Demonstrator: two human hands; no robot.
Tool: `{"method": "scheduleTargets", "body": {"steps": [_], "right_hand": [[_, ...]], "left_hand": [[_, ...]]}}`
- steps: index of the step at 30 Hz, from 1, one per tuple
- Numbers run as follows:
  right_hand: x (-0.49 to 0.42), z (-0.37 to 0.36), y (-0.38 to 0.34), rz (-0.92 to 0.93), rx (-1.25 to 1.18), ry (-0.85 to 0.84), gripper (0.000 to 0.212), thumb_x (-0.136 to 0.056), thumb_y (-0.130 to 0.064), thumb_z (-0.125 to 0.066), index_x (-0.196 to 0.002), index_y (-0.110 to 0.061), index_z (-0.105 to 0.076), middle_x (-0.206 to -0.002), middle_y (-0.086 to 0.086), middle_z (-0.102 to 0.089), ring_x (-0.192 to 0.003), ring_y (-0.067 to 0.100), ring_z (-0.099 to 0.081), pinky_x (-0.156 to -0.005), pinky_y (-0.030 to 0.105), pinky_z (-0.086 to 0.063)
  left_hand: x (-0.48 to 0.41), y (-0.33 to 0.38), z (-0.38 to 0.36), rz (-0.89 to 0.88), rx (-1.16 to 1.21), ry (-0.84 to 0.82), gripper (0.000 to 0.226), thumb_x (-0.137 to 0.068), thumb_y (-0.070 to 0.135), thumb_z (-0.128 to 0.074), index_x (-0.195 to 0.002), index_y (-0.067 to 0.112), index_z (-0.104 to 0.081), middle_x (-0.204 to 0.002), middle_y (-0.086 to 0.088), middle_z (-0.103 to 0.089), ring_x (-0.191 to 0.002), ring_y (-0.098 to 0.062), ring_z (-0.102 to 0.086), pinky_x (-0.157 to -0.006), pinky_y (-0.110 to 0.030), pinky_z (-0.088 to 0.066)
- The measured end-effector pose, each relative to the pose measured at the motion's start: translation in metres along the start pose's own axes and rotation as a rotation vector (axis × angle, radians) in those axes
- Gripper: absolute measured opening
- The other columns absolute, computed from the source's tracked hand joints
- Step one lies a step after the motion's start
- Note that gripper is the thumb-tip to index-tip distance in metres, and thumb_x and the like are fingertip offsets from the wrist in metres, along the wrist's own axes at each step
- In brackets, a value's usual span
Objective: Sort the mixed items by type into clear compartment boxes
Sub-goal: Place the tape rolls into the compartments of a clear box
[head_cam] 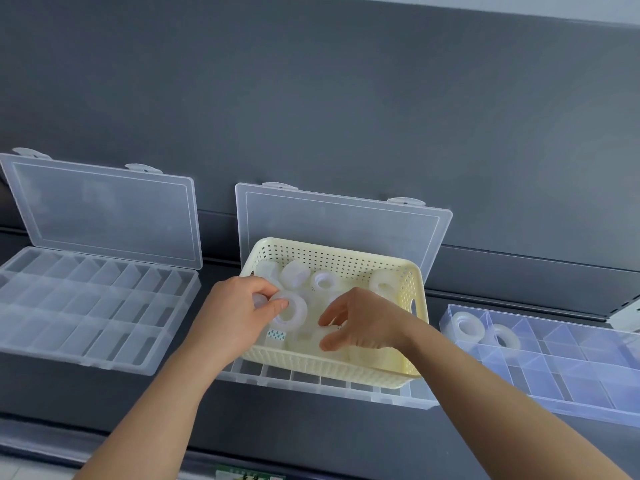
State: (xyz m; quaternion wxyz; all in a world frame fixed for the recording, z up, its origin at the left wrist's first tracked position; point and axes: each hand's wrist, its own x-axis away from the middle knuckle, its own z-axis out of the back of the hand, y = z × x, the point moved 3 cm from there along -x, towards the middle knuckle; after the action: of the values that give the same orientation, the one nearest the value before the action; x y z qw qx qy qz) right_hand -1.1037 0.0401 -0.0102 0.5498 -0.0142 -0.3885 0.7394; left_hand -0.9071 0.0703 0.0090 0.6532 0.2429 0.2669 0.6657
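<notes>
Head camera is looking down at a dark shelf [311, 420], where a yellow basket [346, 370] is sitting on the middle clear box [311, 380]. The left hand [239, 310] is pinching a white tape roll [294, 311] inside the basket, near its left side. The right hand [363, 323] is curling its fingers round a small white piece [328, 333] near the basket's front. The left box [86, 306] is lying open at the shelf's left end. The right box [554, 358] is holding two rolls [469, 326] in its back left corner.

In front of you: flat dark grey shelf deck [311, 427], backed by a matt dark grey upright panel [346, 98]. Pale wall strip [561, 6] shows top right. Green-and-white printed label [249, 475] at your near edge, cropped, print unreadable.
</notes>
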Motion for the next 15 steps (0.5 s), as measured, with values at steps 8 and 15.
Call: {"method": "scheduleTargets", "body": {"steps": [8,15], "right_hand": [[0.043,0.041,0.02,0.042,-0.576,0.17,0.033,-0.073,-0.013,-0.079,-0.103,-0.02,-0.069,-0.101,-0.008,-0.068,-0.09,0.008,-0.065,-0.089,0.026,-0.051],[0.114,0.077,0.103,0.087,-1.546,0.316,0.056,-0.057,-0.019,-0.077,-0.106,0.003,-0.063,-0.097,0.021,-0.069,-0.084,0.028,-0.068,-0.063,0.03,-0.054]], "left_hand": [[0.004,0.033,-0.005,-0.052,0.15,0.112,0.006,-0.084,0.033,-0.07,-0.081,0.038,-0.067,-0.075,0.025,-0.067,-0.08,0.018,-0.056,-0.059,-0.003,-0.038],[0.003,0.121,-0.061,-0.185,0.395,0.099,0.011,-0.084,0.023,-0.071,-0.084,0.034,-0.07,-0.082,0.031,-0.067,-0.081,0.014,-0.061,-0.063,0.0,-0.04]]}}
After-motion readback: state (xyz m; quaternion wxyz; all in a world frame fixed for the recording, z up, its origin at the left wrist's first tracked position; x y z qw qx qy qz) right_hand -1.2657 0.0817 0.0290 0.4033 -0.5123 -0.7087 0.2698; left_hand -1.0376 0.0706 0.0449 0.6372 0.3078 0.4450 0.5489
